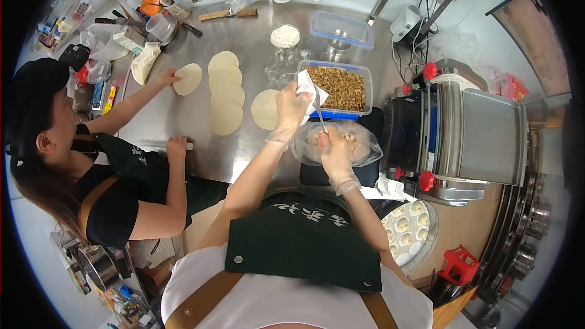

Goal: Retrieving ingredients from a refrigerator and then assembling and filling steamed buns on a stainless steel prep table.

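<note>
My left hand (291,105), in a clear glove, grips white paper (304,80) against the blade of a metal utensil (319,111). My right hand (336,153), also gloved, is closed on that utensil's handle, over a clear bag (365,143) of pale, chunky filling on a dark board. Just beyond is a plastic tub (342,84) of brown chopped pieces. A single dough round (264,111) lies left of my hands; several overlapping rounds (226,117) lie farther left.
A co-worker (131,207) stands left, one hand at a dough round (187,79), the other on a pale rod. A steel machine (487,137) with red knobs is right, a bowl of white powder (285,35) behind, a tray of small cups (411,228) lower right.
</note>
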Demonstrator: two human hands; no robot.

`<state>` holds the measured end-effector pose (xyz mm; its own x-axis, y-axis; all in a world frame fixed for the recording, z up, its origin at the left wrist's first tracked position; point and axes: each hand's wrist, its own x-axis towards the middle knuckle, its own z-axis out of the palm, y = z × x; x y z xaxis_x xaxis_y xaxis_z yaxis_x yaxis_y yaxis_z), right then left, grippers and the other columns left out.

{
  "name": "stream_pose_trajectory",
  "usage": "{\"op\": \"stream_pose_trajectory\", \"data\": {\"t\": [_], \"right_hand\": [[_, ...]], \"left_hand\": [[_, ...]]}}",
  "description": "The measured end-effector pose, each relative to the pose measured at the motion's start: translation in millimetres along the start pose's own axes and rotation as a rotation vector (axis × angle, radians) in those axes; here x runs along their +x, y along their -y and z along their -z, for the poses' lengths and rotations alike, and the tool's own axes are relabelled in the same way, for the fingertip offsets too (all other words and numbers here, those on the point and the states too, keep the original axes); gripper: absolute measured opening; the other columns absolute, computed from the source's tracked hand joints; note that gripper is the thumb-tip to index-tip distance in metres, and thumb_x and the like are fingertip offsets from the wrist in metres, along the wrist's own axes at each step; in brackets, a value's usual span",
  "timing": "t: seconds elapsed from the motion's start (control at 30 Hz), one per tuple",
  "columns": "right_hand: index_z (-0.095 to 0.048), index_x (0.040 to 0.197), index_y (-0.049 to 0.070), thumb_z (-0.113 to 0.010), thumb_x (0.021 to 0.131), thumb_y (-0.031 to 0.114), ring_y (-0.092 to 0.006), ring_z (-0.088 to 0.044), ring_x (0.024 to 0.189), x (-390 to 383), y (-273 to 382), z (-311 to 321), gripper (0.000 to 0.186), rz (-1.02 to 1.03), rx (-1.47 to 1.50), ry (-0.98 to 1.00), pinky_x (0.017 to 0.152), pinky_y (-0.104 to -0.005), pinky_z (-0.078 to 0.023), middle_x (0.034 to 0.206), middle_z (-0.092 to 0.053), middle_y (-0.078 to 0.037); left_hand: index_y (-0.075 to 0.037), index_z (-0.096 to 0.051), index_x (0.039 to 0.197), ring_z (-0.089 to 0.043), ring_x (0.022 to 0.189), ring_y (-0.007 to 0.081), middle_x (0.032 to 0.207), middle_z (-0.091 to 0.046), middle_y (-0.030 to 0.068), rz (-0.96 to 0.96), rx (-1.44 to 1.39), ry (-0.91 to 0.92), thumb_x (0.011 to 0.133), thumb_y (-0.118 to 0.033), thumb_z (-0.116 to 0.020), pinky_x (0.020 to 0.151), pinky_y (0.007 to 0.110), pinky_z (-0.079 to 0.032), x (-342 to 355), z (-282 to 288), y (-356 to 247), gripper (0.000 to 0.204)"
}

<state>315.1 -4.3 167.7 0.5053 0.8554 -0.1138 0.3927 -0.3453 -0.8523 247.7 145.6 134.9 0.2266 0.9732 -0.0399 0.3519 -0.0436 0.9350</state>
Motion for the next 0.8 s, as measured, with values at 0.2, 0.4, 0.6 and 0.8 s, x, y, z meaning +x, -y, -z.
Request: {"op": "stream_pose_trajectory", "data": {"t": [0.2, 0.4, 0.6, 0.8], "right_hand": [[-0.058, 0.091, 0.000, -0.056, 0.092, 0.008, -0.0420, -0.063, 0.071, 0.6, -1.5, 16.7, 0.008, 0.110, -0.193, -0.035, 0.062, -0.0470, -0.047, 0.072, -0.062, -0.024], [-0.063, 0.097, 0.001, -0.054, 0.092, 0.009, -0.0269, -0.060, 0.064, -1.5, -2.3, 51.8, 0.013, 0.033, -0.009, 0.219, 0.061, -0.0373, -0.046, 0.068, -0.061, -0.015], [-0.063, 0.094, -0.002, -0.052, 0.092, 0.008, -0.0206, -0.057, 0.063, 9.6, 0.8, 62.1, 0.015, 0.025, -0.068, 0.320, 0.061, -0.0347, -0.045, 0.068, -0.058, -0.011], [-0.062, 0.097, -0.001, -0.056, 0.091, 0.009, -0.0363, -0.061, 0.070, 18.3, -11.8, 66.0, 0.013, 0.195, -0.339, 0.335, 0.066, -0.0420, -0.047, 0.077, -0.062, -0.022]], "left_hand": [[-0.001, -0.065, 0.087, -0.065, 0.071, 0.0401, 0.076, -0.066, 0.0210, -0.426, 0.323, -0.226, 0.083, -0.010, -0.068, 0.061, 0.045, -0.050, 0.7, 15.9, -13.8, 0.010], [-0.006, -0.054, 0.095, -0.062, 0.073, 0.0440, 0.082, -0.065, 0.0223, -0.520, 0.331, -0.061, 0.088, -0.012, -0.063, 0.061, 0.051, -0.049, 50.1, 41.8, -15.3, 0.013], [-0.008, -0.056, 0.109, -0.063, 0.082, 0.0447, 0.091, -0.065, 0.0212, -0.658, 0.511, 0.704, 0.092, -0.014, -0.058, 0.067, 0.047, -0.051, 17.0, 39.4, -35.6, 0.018], [-0.004, -0.061, 0.119, -0.061, 0.107, 0.0353, 0.113, -0.064, 0.0164, -0.647, 0.304, 1.001, 0.092, -0.021, -0.060, 0.091, 0.043, -0.049, 16.8, 51.2, -25.6, 0.032]]}}
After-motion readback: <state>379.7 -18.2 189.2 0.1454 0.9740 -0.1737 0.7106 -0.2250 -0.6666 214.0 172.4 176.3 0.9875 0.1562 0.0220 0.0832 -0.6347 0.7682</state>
